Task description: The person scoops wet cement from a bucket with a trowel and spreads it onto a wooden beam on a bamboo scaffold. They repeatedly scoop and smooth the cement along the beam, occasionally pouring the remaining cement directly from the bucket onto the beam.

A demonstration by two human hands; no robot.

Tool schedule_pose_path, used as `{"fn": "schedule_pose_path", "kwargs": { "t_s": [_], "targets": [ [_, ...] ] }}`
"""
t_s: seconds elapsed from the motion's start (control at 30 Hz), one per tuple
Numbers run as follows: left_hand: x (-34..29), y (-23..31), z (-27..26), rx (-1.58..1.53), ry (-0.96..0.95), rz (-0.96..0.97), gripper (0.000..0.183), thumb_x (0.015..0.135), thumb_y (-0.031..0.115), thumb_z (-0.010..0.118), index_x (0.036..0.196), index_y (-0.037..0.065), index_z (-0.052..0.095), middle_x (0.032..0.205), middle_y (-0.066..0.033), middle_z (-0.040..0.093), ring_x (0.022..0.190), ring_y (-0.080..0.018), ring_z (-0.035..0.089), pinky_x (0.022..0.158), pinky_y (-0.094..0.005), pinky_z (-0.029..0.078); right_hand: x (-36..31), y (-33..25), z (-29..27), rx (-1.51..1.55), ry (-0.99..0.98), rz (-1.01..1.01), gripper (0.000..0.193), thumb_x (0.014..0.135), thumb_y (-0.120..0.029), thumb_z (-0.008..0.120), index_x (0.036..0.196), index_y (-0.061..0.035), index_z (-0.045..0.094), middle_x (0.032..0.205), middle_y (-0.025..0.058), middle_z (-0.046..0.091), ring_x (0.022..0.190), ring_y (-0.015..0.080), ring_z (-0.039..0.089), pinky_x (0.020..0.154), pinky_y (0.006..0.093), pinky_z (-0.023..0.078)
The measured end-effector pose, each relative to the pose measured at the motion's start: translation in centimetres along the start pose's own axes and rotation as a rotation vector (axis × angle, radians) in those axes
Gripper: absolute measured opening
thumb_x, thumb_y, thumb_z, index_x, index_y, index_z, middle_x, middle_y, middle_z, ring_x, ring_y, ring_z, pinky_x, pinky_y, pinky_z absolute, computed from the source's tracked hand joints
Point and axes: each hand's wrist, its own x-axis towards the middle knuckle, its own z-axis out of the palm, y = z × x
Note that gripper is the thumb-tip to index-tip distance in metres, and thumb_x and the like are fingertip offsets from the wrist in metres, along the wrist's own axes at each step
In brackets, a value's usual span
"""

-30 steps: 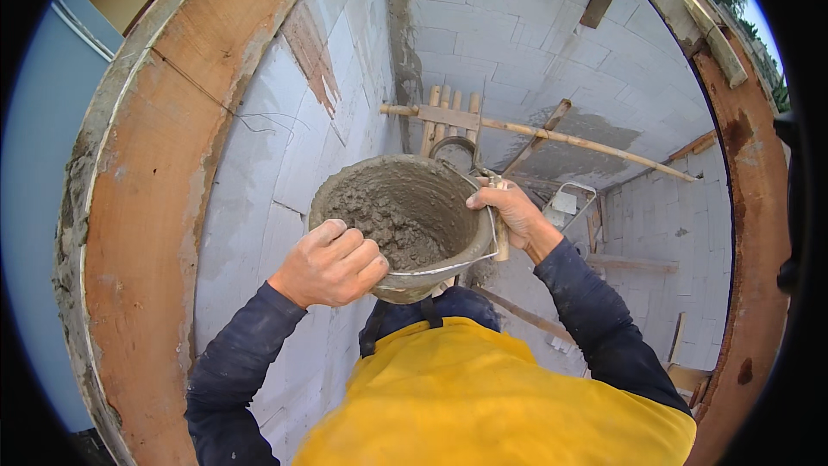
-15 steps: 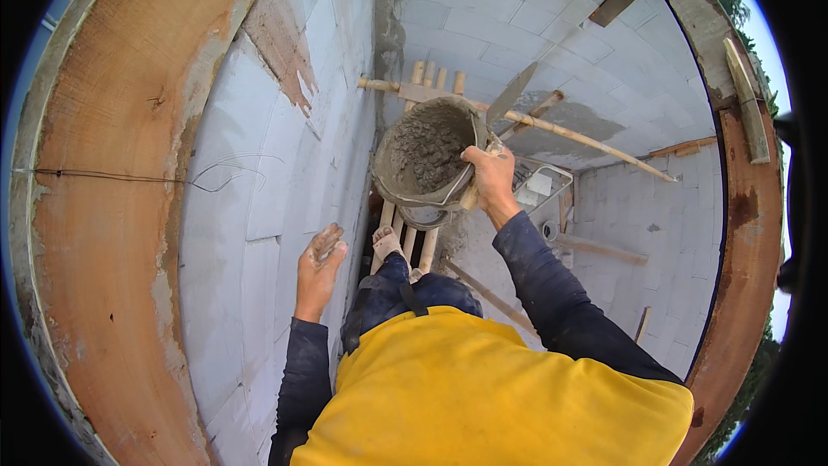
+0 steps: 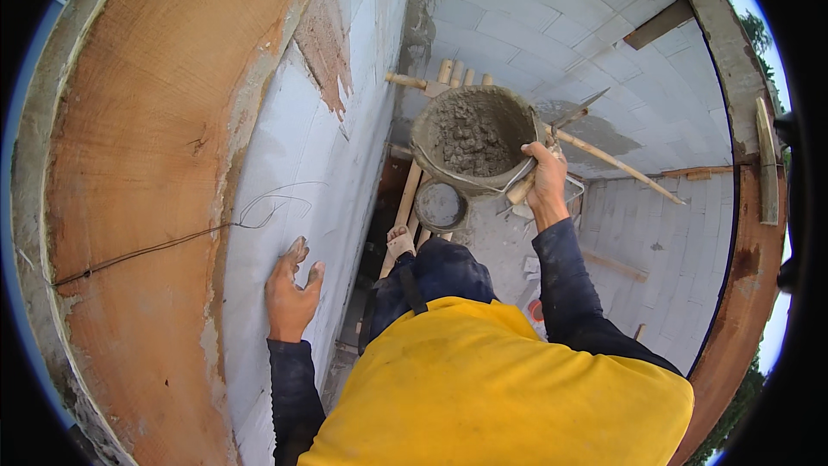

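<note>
On my remote feed I have a pale block wall (image 3: 297, 160) at left, the mortar bucket (image 3: 512, 125) held up ahead. Left hand (image 3: 291, 295) near the wall — fingers spread; right hand (image 3: 548, 183) at the bucket's right side — fingers gripping it and a wooden-handled trowel (image 3: 519, 192) together.

Fisheye view from the wearer's head, facing steeply down: yellow shirt (image 3: 500, 388) closest, mortar bucket (image 3: 470, 178) a little farther out, pale block wall (image 3: 561, 30) beyond.
</note>
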Motion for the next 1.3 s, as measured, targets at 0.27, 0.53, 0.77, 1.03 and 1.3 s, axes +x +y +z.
{"fn": "schedule_pose_path", "kwargs": {
  "t_s": [0.27, 0.53, 0.77, 1.03, 1.3],
  "targets": [
    [0.1, -0.5, 1.0, 0.048, 0.132, 0.024, 0.047, 0.09, 0.01, 0.075, 0.134, -0.001, 0.063, 0.119, -0.0223, 0.071, 0.104, -0.034, 0.072, 0.088, -0.0402, 0.058, 0.9, 1.2, 3.4, -0.053, -0.139, 0.115, 0.02, 0.081, 0.004, 0.069, 0.098, -0.0039, 0.062, 0.091, 0.0001, 0.061, 0.08, 0.0133, 0.059, 0.073, 0.032, 0.048],
    [-0.2, 3.9, 11.7, -0.569, 0.207, -0.273, 0.064, 0.095, 0.022, 0.077, 0.149, 0.002, 0.05, 0.151, -0.016, 0.053, 0.137, -0.0285, 0.053, 0.11, -0.0385, 0.046, -0.2, 2.4, 7.0, -0.075, -0.32, 0.191, 0.03, 0.081, 0.004, 0.069, 0.11, -0.0007, 0.061, 0.096, 0.0036, 0.064, 0.079, 0.0152, 0.061, 0.071, 0.0318, 0.05],
    [2.6, 6.3, 20.7, -1.787, 0.364, -0.769, 0.045, 0.093, 0.014, 0.076, 0.134, 0.008, 0.061, 0.136, -0.0109, 0.065, 0.124, -0.0271, 0.062, 0.102, -0.0469, 0.053, -7.3, 3.2, 8.0, -0.168, -0.639, 0.266, 0.043, 0.082, 0.006, 0.064, 0.123, -0.0027, 0.056, 0.099, 0.005, 0.066, 0.081, 0.0169, 0.066, 0.07, 0.0299, 0.055],
    [-5.8, 0.4, 22.9, -1.735, 0.862, -1.057, 0.026, 0.076, -0.01, 0.061, 0.1, 0.002, 0.064, 0.089, -0.0106, 0.065, 0.081, -0.0253, 0.063, 0.068, -0.0439, 0.054, -7.8, 10.3, 4.4, -0.675, -0.841, 0.438, 0.053, 0.092, -0.019, 0.073, 0.137, -0.0012, 0.052, 0.081, 0.008, 0.063, 0.065, 0.0185, 0.062, 0.045, 0.0316, 0.046],
    [-24.3, -6.4, 21.5, -1.488, 1.352, -0.989, 0.037, 0.07, -0.014, 0.062, 0.105, -0.001, 0.064, 0.088, -0.0093, 0.067, 0.074, -0.0235, 0.062, 0.063, -0.037, 0.049, -4.4, 6.8, 9.6, -1.482, -1.658, -0.079, 0.042, 0.087, -0.033, 0.078, 0.116, -0.0033, 0.07, 0.082, 0.0125, 0.065, 0.08, 0.0244, 0.065, 0.071, 0.036, 0.05]
  ]
}}
